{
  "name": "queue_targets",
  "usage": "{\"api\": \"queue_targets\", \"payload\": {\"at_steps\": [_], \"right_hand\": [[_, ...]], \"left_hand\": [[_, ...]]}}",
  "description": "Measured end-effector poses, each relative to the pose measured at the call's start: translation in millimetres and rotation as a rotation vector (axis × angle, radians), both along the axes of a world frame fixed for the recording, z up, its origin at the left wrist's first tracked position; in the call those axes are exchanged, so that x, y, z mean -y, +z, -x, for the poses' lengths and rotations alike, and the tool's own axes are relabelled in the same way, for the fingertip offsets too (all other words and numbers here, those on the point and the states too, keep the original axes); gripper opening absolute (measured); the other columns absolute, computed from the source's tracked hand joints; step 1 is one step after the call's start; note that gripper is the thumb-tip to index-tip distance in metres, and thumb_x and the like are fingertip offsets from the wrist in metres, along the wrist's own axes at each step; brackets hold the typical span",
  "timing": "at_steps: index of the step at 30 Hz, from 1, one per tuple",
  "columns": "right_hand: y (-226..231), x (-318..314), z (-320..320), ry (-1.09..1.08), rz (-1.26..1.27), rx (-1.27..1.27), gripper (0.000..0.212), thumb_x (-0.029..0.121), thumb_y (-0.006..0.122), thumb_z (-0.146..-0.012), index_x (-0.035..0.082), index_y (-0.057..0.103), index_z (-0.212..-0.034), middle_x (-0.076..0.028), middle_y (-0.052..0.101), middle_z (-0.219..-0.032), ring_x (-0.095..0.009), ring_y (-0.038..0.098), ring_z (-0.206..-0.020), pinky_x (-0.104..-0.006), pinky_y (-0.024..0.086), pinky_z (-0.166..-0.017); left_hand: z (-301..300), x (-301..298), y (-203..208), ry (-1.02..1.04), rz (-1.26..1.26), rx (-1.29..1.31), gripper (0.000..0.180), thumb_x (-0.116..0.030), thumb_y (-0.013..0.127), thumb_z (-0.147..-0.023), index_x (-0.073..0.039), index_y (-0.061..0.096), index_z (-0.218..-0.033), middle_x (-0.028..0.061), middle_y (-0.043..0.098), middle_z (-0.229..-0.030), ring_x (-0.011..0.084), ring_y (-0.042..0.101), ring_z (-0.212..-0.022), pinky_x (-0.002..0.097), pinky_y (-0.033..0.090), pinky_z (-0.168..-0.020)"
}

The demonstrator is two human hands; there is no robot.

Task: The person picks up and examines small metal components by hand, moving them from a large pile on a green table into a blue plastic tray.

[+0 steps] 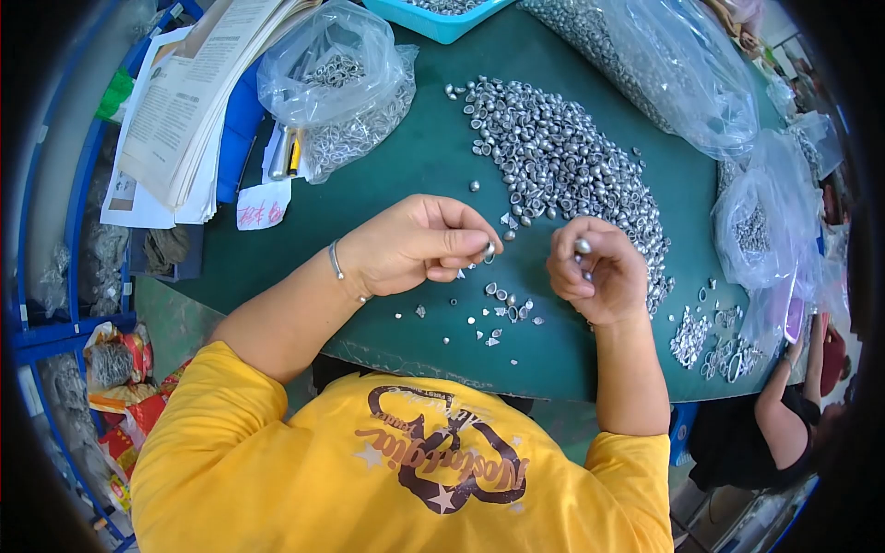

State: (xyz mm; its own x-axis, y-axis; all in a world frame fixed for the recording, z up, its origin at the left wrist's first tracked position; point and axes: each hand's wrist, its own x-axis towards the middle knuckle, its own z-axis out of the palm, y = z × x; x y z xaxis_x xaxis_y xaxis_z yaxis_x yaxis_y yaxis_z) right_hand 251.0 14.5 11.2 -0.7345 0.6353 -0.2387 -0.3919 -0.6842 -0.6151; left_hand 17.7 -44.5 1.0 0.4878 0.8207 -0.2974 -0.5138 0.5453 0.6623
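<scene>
Between the thumb and fingertips of my left hand (429, 241) is a small silver metal piece (488, 250), rounded like a little cap; part of it is hidden by the fingers. My right hand (604, 267) is curled, pinching a shiny silver domed piece (583, 246) near thumb and forefinger, with another partly tucked lower in the fingers. Both hands hover over the green tabletop (387, 318), a short gap apart. Just beyond them spreads a large heap of silver domed metal pieces (562, 152). Several loose metal bits (502, 300) lie scattered below the hands.
A clear bag of metal parts (355, 120), stacked papers (184, 120) and a yellow marker (294, 155) are at the far left. A turquoise tray (447, 26) stands at the back. Filled plastic bags (682, 83) line the right. Another person (770, 433) sits at lower right.
</scene>
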Motion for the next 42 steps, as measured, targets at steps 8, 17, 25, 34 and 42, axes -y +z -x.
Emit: {"api": "queue_targets", "payload": {"at_steps": [8,17,25,34,42], "right_hand": [[-10,11,26,-0.173,-1.48,0.937,0.01,0.011,0.064,-0.075,0.006,0.067,-0.084,-0.013,0.061,-0.072,-0.027,0.06,-0.061,-0.0328,0.049,-0.058],[0,-5,4,-0.11,-0.129,0.207,0.015,0.01,0.048,-0.082,-0.001,0.055,-0.075,-0.007,0.054,-0.066,-0.01,0.041,-0.042,-0.022,0.028,-0.036],[-17,7,31,-0.269,-1.553,1.165,0.01,0.011,0.062,-0.077,0.003,0.064,-0.082,-0.011,0.063,-0.074,-0.026,0.061,-0.065,-0.0337,0.048,-0.059],[-22,7,36,-0.323,-1.701,1.329,0.009,0.013,0.058,-0.079,0.004,0.058,-0.081,-0.012,0.058,-0.07,-0.028,0.06,-0.061,-0.037,0.049,-0.054],[1,-12,3,-0.297,-0.247,0.189,0.007,0.005,0.051,-0.075,0.001,0.053,-0.081,-0.004,0.047,-0.06,-0.007,0.037,-0.043,-0.0198,0.024,-0.037]], "left_hand": [[12,-11,-3,0.358,0.014,-0.1,0.011,-0.006,0.054,-0.082,0.002,0.056,-0.089,0.0078,0.055,-0.076,0.0091,0.047,-0.057,0.0183,0.038,-0.046],[-4,-33,-23,0.352,-1.06,-1.497,0.018,-0.007,0.069,-0.071,-0.005,0.063,-0.087,0.0042,0.048,-0.067,0.0148,0.049,-0.061,0.026,0.041,-0.057],[10,-19,10,0.314,0.084,-0.023,0.013,-0.016,0.054,-0.086,-0.003,0.055,-0.086,0.0014,0.049,-0.075,0.0049,0.039,-0.054,0.0156,0.028,-0.042],[18,18,18,-0.085,-0.782,-1.306,0.019,-0.012,0.075,-0.067,-0.004,0.064,-0.081,0.0027,0.048,-0.065,0.0122,0.047,-0.057,0.0251,0.04,-0.053],[10,22,22,-0.007,-0.263,-0.793,0.012,-0.009,0.06,-0.083,-0.001,0.06,-0.091,0.001,0.054,-0.069,0.0072,0.047,-0.061,0.0197,0.039,-0.052]]}}
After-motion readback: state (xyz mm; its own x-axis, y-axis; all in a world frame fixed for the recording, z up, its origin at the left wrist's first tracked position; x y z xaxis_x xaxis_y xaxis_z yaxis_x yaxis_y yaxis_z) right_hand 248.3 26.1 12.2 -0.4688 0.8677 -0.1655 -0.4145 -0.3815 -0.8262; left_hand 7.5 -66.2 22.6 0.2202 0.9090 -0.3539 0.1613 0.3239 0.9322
